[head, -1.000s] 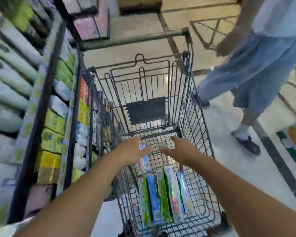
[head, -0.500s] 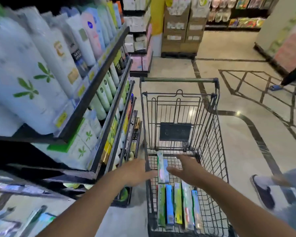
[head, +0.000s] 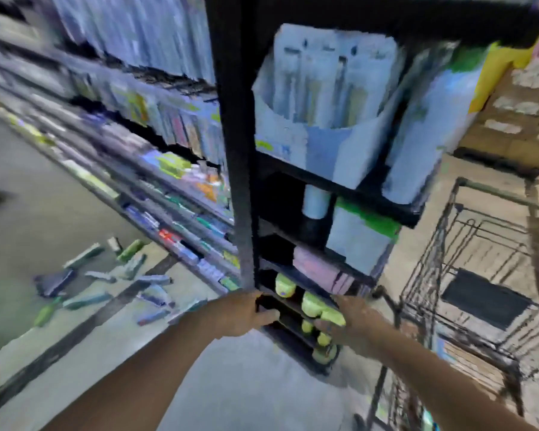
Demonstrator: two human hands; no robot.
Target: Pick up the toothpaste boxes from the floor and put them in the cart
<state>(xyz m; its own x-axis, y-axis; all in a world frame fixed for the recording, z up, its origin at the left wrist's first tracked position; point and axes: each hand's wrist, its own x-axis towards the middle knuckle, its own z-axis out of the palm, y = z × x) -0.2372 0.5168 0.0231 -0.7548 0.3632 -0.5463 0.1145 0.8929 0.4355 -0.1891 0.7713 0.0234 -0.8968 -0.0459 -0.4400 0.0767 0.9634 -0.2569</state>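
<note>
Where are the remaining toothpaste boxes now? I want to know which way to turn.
In the head view, the toothpaste boxes lie scattered on the floor at lower left, beside the base of the shelving, left of both hands.

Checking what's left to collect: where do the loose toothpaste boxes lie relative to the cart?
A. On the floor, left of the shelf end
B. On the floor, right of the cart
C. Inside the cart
A: the toothpaste boxes lie scattered on the floor at left, the cart at right.
</note>
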